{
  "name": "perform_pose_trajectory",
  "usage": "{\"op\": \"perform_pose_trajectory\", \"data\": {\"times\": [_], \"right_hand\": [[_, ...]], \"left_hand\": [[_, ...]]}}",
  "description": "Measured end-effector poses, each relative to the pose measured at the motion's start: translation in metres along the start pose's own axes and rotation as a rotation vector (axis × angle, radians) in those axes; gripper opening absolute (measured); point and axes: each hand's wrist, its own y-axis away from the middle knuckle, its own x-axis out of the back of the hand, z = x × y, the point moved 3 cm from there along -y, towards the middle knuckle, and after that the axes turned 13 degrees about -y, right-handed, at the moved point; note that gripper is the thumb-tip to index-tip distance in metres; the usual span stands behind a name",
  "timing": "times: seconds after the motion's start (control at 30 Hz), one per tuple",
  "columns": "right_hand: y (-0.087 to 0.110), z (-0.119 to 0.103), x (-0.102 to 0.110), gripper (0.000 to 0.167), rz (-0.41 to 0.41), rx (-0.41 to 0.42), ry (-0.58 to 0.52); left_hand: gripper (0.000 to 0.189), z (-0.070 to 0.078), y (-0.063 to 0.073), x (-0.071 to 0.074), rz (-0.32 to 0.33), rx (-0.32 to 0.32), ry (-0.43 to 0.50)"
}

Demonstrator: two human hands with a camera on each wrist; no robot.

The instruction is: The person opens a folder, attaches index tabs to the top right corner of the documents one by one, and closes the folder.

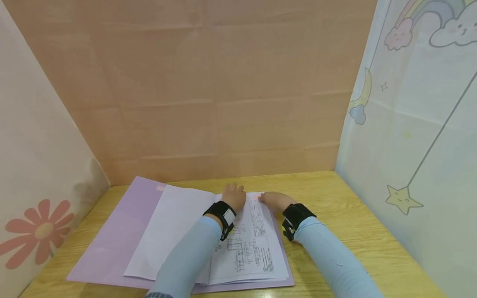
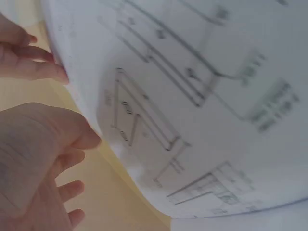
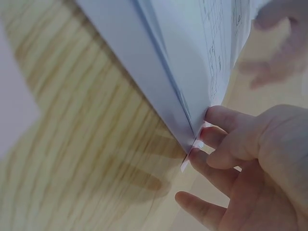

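Note:
A purple folder (image 1: 112, 240) lies spread open on the wooden table. A blank white page (image 1: 175, 219) covers part of its left side, and sheets with printed technical drawings (image 1: 273, 252) lie on the right. My left hand (image 1: 234, 198) is over the top of the drawn sheets, fingers extended; in the left wrist view its thumb (image 2: 82, 132) is at the paper's edge. At the top right corner my right hand (image 1: 277, 201) pinches the sheets. The right wrist view shows its fingers (image 3: 226, 118) at that corner, close to the folder's edge.
The wooden table (image 1: 335, 231) extends to the right of the folder. A brown covering (image 1: 216, 91) stands behind it. Pale printed panels flank both sides, with a flower (image 1: 44, 231) on the left and a star (image 1: 403, 199) on the right.

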Motion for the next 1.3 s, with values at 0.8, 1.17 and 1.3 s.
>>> {"op": "perform_pose_trajectory", "data": {"times": [0.8,1.17,1.3], "right_hand": [[0.001,-0.004,0.003,0.044,-0.031,0.062,0.133],[0.005,-0.004,0.006,0.041,-0.003,-0.028,-0.035],[0.005,-0.001,0.003,0.041,0.011,-0.068,-0.111]], "left_hand": [[0.048,0.014,0.011,0.007,-0.061,-0.153,0.181],[0.044,0.003,0.008,-0.002,-0.057,-0.149,0.138],[0.036,-0.001,0.009,-0.001,-0.073,-0.105,0.046]]}}
